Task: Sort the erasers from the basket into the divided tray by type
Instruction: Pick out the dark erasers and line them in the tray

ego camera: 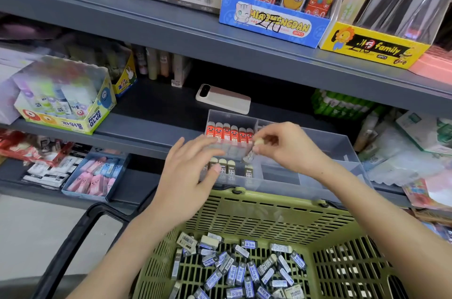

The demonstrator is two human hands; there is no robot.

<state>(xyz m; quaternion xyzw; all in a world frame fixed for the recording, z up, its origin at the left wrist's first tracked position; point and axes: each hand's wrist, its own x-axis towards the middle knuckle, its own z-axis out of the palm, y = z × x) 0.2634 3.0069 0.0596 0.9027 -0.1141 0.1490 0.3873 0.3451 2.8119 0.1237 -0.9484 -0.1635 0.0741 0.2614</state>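
A clear divided tray [342, 149] rests on the shelf edge above a green basket [269, 215]. Red-sleeved erasers [227, 132] fill its back left compartment. Dark-sleeved erasers [226, 167] stand in the front left compartment. My right hand [286, 147] pinches a dark-sleeved eraser [250, 156] over that front compartment. My left hand [188, 176] hovers with spread fingers at the tray's left front wall, holding nothing. Several blue-sleeved and grey-sleeved erasers [244, 269] lie loose in the basket bottom.
A phone [223, 98] lies on the shelf behind the tray. A glue-stick box [71, 102] stands at the left. A blue box of pink and blue erasers [97, 176] sits on the lower shelf. The basket's black handle [80, 232] hangs at the left.
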